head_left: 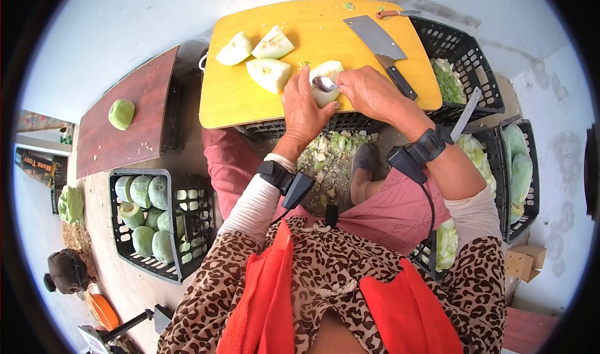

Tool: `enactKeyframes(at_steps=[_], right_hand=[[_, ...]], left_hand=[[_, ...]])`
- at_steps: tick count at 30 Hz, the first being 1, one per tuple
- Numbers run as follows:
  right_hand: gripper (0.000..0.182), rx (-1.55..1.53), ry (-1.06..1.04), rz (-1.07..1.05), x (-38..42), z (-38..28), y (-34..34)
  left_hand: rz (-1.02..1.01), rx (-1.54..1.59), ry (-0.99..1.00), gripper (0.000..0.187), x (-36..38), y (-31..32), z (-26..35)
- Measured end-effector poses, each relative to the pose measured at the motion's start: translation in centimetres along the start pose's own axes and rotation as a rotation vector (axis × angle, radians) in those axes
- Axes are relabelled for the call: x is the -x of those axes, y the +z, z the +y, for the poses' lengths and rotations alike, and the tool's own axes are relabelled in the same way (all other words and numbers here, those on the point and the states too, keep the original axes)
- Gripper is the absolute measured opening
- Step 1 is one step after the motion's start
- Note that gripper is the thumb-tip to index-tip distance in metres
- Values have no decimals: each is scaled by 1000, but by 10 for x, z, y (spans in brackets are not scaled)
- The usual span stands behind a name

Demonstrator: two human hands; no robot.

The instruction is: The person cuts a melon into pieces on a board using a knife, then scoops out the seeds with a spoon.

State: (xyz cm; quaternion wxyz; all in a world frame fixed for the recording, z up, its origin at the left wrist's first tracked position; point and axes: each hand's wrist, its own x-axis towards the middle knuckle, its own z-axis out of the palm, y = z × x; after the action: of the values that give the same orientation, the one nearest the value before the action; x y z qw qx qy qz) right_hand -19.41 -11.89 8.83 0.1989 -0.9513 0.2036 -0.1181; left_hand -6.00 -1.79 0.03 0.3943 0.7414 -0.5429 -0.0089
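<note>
While the left hand (304, 107) clamps a melon piece (327, 79) against the near edge of the yellow board (250, 98), the right hand (372, 91) is closed round a spoon (325, 84), whose bowl rests on the cut face of the piece. The piece sits close to the board's front rim, just above a black crate that holds the board up and a heap of scraps (328, 157) between the person's knees. Three more pieces (259, 57) lie well apart from the hands toward the board's far left, leaving bare board at the left front corner and in the middle. A cleaver (379, 49) lies flat to the right of the hands, its handle pointing at the right wrist and its blade near the far edge; a small peeler (397, 13) lies at the far rim. Just beyond the board's right edge stands a crate (469, 60) with green peelings, and nearer the right elbow a knife (465, 113) sticks up beside crates of peeled melon (519, 160). On the left a crate of whole peeled melons (147, 213) stands on the floor, with open floor between it and the left knee. A brown board (134, 113) with one melon (121, 113) on it lies beyond that, apart from the yellow board by a narrow gap.
</note>
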Motion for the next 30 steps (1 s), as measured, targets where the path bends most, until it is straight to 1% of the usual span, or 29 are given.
enactKeyframes(at_steps=[4, 7, 10, 13, 16, 22, 25, 28, 30], right_hand=[[14, 41, 8, -12, -1, -4, 0], [14, 86, 16, -29, 0, -11, -5], [14, 167, -41, 17, 1, -16, -9], [14, 319, 6, 38, -2, -12, -5], [15, 364, 64, 14, -4, -9, -10], [16, 357, 88, 5, -5, -7, -14], [17, 302, 119, 22, -7, -1, -17], [14, 253, 179, 67, -5, -1, -26], [13, 193, 149, 88, -4, 3, -23]], left_hand=[[17, -20, 8, 95, 0, 2, 0], [101, 18, 52, 90, -1, 6, -1], [99, -1, 48, 88, -2, 9, -1], [115, -16, 64, 85, -2, 9, 0], [65, 0, 38, 83, -3, 8, 1], [85, 77, 68, 81, -4, 7, 0], [134, 130, 103, 81, -3, 5, -1], [126, 163, 104, 82, -1, 2, -1], [132, 157, 111, 83, -1, 1, -1]])
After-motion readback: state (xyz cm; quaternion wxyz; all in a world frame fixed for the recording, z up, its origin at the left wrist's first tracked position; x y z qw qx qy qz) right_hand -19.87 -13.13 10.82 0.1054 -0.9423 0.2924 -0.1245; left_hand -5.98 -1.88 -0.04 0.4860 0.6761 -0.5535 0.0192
